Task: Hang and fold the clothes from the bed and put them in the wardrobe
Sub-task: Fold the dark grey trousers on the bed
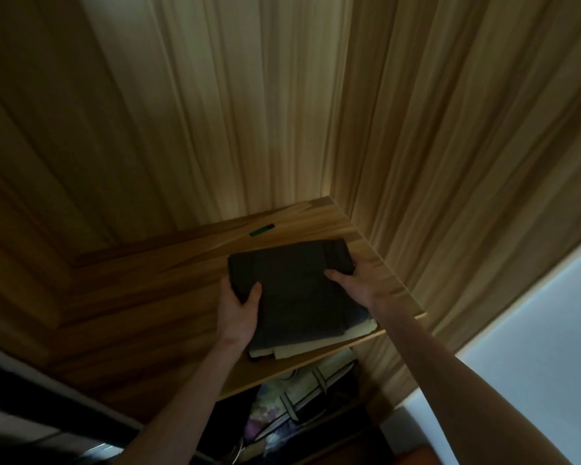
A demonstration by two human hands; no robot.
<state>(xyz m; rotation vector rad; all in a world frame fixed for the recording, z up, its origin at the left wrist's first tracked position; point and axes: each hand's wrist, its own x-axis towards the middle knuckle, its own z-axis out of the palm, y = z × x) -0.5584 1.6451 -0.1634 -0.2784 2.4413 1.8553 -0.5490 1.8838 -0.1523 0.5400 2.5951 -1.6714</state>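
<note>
On the wardrobe shelf [188,297], both hands grip unlabelled dark folded clothes [296,293].

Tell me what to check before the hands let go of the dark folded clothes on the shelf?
1. Dark folded garment lies flat on the wooden shelf: ok.
2. Left hand grips its near left corner: ok.
3. Right hand holds its right edge: ok.
4. Pale folded item underneath sits fully on the shelf: not ok, it juts past the front edge.
5. Room behind the pile: ok.
6. Small green object is clear of the pile: ok.
</note>
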